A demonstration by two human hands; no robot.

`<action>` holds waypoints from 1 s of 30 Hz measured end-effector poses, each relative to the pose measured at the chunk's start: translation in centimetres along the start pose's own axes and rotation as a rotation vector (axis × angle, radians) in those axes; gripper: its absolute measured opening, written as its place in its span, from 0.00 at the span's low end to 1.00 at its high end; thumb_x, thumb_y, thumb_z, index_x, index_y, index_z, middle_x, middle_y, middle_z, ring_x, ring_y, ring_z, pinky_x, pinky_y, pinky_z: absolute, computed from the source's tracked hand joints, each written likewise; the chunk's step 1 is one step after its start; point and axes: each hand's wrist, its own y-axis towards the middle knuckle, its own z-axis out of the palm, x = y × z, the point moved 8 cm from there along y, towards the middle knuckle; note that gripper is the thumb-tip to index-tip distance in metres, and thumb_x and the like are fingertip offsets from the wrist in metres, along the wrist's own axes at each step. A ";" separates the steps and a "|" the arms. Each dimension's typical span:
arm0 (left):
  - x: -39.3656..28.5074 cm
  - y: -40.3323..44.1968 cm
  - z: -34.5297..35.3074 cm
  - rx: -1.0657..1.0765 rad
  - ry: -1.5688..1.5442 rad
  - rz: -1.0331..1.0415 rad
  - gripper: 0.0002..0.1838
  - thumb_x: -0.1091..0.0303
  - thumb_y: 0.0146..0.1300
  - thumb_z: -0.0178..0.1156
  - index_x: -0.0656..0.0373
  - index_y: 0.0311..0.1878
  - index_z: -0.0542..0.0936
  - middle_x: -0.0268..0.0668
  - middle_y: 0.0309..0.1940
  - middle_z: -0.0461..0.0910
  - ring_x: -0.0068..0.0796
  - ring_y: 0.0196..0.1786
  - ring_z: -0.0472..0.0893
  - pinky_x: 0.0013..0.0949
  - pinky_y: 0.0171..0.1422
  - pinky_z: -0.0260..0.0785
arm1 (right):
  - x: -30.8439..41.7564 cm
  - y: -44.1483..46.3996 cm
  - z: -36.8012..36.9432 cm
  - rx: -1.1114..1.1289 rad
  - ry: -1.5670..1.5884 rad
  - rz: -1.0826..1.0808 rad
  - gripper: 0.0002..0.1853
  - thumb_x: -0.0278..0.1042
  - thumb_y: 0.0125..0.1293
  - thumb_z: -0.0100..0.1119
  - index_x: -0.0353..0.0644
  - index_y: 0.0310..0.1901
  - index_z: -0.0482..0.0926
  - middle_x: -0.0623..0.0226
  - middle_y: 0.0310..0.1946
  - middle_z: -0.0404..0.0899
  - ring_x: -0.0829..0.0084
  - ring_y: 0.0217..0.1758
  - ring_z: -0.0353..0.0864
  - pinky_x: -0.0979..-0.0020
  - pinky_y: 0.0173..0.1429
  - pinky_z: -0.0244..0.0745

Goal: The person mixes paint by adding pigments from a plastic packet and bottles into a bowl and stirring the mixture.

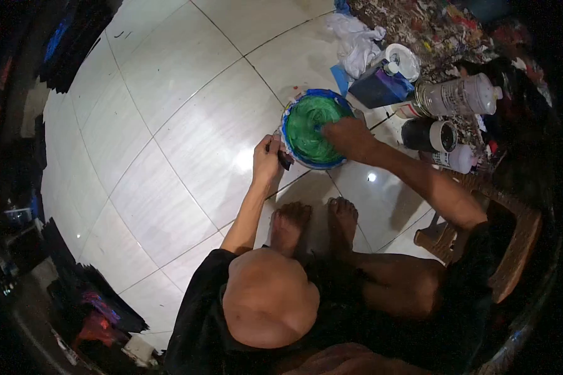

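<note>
A round bucket with a blue-smeared rim stands on the floor in front of my feet. It holds thick green paint marked with swirls. My right hand is closed over the paint, and whatever it grips is hidden beneath the fingers. At the bucket's left side is my left hand, its fingers curled round a small dark object close to the bucket wall. I cannot make out what that dark object is.
Right of the bucket stand a dark blue jug, a clear plastic bottle, a dark jar and a white cloth. A paint-stained heap lies behind them. A brown plastic stool is at the right. White tiles cover the floor.
</note>
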 end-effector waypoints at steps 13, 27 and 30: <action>-0.5 -0.1 -0.3 -0.022 0.028 -0.026 0.16 0.59 0.72 0.51 0.60 0.31 0.75 0.31 0.22 0.74 0.22 0.27 0.72 0.27 0.35 0.66 | -4.7 -0.4 1.0 0.091 -0.077 0.153 0.10 0.35 0.52 0.62 0.38 0.32 0.83 0.51 0.25 0.81 0.56 0.31 0.86 0.53 0.37 0.81; -1.5 0.0 -0.6 -0.137 0.228 0.077 0.18 0.59 0.71 0.52 0.63 0.28 0.75 0.31 0.22 0.73 0.23 0.29 0.69 0.30 0.37 0.63 | -3.5 -5.9 2.5 0.393 0.455 0.257 0.13 0.31 0.59 0.57 0.32 0.43 0.77 0.55 0.29 0.79 0.57 0.33 0.81 0.61 0.36 0.79; -1.1 -0.7 0.1 -0.131 0.180 0.085 0.18 0.59 0.72 0.53 0.62 0.28 0.75 0.31 0.22 0.72 0.22 0.28 0.67 0.28 0.36 0.62 | 0.2 -6.5 5.2 0.423 1.207 0.644 0.15 0.34 0.60 0.58 0.31 0.44 0.77 0.57 0.27 0.78 0.61 0.30 0.79 0.64 0.37 0.78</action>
